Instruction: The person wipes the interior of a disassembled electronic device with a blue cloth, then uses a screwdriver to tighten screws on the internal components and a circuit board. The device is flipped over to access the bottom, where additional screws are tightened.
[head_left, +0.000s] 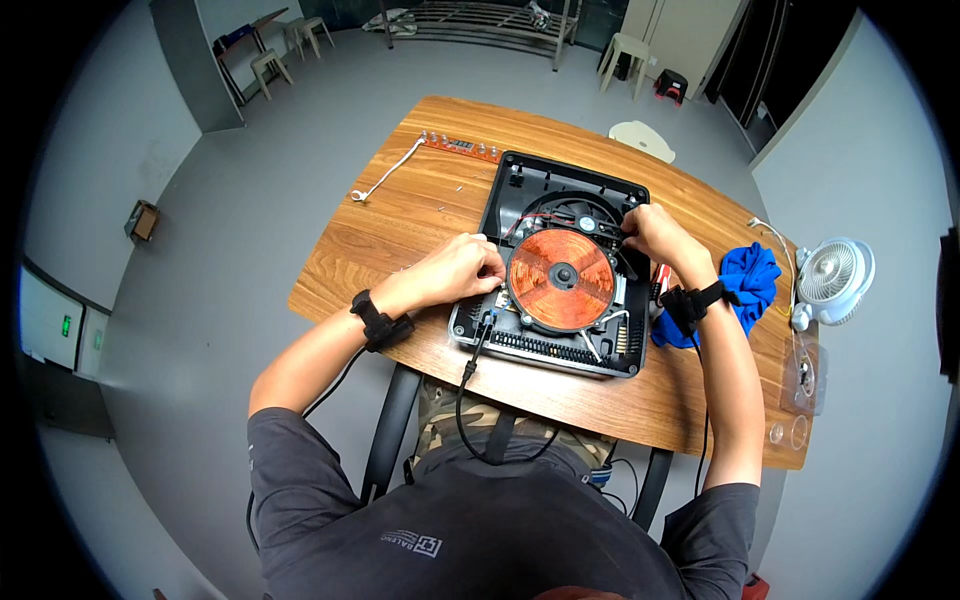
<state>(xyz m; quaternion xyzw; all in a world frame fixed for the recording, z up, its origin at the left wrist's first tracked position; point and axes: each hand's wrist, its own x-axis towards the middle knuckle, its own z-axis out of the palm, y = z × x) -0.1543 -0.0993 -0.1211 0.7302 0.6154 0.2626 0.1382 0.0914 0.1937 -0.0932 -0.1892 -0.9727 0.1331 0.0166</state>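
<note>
An opened induction cooker [590, 357] with a black housing lies on the wooden table in front of me. Its round copper coil [540, 262] covers the middle, and a black fan shows partly behind it. My left hand [470, 268] reaches over the housing's left side, fingers curled together at the coil's left edge. At the far right of the housing, beside the fan, my right hand [655, 235] has its fingers pinched downward. Whatever either hand grips is hidden by the fingers. A black power cord [469, 372] runs from the housing's near left side.
An orange circuit board [460, 147] with a white cable lies at the table's far left. To the right are a blue cloth [750, 278], a small white fan [833, 272] and a clear plastic container [803, 375]. Stools [625, 58] stand farther back on the floor.
</note>
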